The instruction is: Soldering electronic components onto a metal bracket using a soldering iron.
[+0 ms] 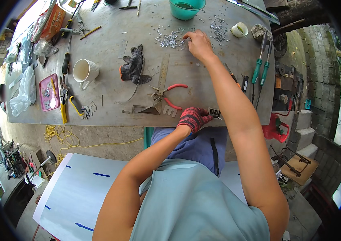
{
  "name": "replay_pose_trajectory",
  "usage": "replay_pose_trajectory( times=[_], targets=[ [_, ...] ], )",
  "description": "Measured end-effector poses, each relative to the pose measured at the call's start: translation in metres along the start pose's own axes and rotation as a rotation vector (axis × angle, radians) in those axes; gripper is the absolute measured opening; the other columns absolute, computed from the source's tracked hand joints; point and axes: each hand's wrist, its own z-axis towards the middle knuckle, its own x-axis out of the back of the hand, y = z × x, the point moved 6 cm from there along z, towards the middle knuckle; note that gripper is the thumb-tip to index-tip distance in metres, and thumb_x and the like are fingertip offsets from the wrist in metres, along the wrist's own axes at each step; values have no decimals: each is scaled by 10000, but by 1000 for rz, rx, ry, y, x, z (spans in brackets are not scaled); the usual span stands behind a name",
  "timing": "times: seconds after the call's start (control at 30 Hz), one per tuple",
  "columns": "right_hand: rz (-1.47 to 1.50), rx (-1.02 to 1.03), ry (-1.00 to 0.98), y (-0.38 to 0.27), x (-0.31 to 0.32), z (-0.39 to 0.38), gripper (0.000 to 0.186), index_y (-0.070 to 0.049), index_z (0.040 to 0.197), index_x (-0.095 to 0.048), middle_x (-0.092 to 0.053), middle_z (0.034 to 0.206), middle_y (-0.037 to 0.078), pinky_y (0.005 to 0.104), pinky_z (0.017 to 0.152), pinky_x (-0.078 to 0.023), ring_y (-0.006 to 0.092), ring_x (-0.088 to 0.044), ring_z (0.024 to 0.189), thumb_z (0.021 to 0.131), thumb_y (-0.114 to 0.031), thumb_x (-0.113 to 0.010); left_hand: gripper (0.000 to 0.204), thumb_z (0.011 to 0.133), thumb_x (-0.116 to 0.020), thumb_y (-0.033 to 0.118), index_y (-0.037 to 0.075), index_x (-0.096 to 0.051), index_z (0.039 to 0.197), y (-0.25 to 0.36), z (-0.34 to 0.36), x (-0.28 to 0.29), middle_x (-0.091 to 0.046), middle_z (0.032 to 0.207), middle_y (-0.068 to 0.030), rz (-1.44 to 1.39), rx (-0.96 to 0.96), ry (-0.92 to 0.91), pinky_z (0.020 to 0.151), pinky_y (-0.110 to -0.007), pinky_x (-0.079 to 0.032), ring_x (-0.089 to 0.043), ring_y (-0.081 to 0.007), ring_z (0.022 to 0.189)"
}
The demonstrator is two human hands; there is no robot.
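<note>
Taking twelve as the top of the view, we go to just before one o'clock, where the bare right hand point(199, 45) works low over the tabletop, thumb and forefinger bent close together beside a scatter of small metal bits point(171, 39). Whether a bit sits between those fingertips, I cannot tell! Near the centre, the left hand point(195, 120), in a red-and-black knit glove, is curled around a small slotted metal piece point(214, 113) by the table's near edge.

How far along? Only partway, I'd judge: that scatter lies at nine o'clock from the right hand, a second heap of bits point(219, 30) waits at two o'clock, and plenty is loose. The slotted piece looks cut to shape, but is not yet laid down. Comb-shaped metal cut-outs point(169, 111) rest at nine to ten o'clock from the glove, apparently finished with cutting, and red-handled pliers point(166, 95) lie free at ten.

Now the tricky bits: gloved fingers cover part of the slotted piece, the green bowl point(186, 15) at twelve is cropped by the top edge, its contents dark, and individual bits are too tiny to separate.
</note>
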Motion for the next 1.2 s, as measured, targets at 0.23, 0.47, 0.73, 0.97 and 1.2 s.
replay_pose_trajectory(
  times=[0.23,0.47,0.73,0.97,1.2],
  targets=[
    [8,44,30,-7,1,-6,271,-165,1059,-779,-650,1173,169,475,1045,-465,361,-591,1174,882,-56,-607,518,886,-762,454,56,-750,1217,1,2,-1,-767,1095,-183,28,20,-28,918,-381,-557,-746,-302,1004],
    [61,-15,175,40,24,-5,293,-103,1117,-762,-683,1148,164,452,1023,-484,369,-602,1158,920,-54,-551,505,902,-743,459,61,-753,1213,4,1,1,-763,1110,-180,97,-27,-2,923,-378,-553,-742,-302,1024],
    [-61,-221,178,144,57,-8,391,-132,1202,-754,-680,1178,143,425,1036,-485,342,-596,1165,898,-7,-542,526,896,-715,523,104,-758,1212,-3,4,-2,-756,1111,-163,98,-38,-15,925,-394,-547,-724,-320,1043],
    [-35,-263,266,168,60,-15,283,-99,1102,-759,-709,1103,145,447,948,-523,351,-662,1069,917,-63,-548,513,903,-715,500,94,-755,1214,-1,3,-3,-759,1093,-166,50,-31,-7,908,-387,-552,-734,-318,1011],
    [10,-422,273,173,63,-29,215,-126,1047,-766,-704,1105,122,453,905,-535,342,-673,1054,925,-125,-588,485,902,-769,414,55,-746,1228,3,2,0,-761,1147,-168,48,27,-32,941,-350,-548,-740,-266,1065]
  ],
)
